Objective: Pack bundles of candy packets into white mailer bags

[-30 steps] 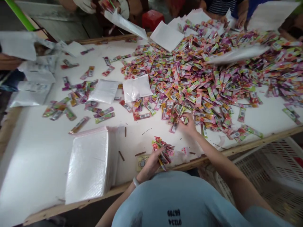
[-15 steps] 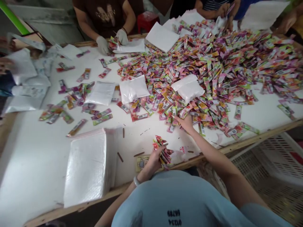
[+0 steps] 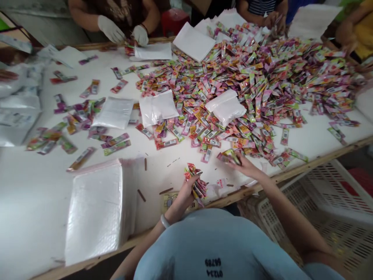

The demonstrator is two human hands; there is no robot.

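Observation:
My left hand (image 3: 186,194) is closed round a bunch of small colourful snack sachets (image 3: 198,186), held over the table's front edge. To the right, my right hand (image 3: 246,167) grips a few more sachets (image 3: 230,156), lifted just in front of the big heap of the same sachets (image 3: 215,89). Its fingertips are partly hidden by what they hold. A filled white pouch (image 3: 226,107) lies on the heap, and two more white pouches, one (image 3: 159,108) near the middle and one (image 3: 114,112) further left, lie among loose sachets.
A stack of white bubble mailers (image 3: 94,210) lies at the front left. Across the table a co-worker's gloved hands (image 3: 125,35) handle sachets beside white mailers (image 3: 194,41). Other people's hands work at the far right. A white plastic crate (image 3: 323,194) stands below the table's wooden edge.
My right hand has drawn back from the heap, towards me, with sachets in it. My left hand keeps its bunch. The co-worker's gloved hands have moved, and the view has shifted a little.

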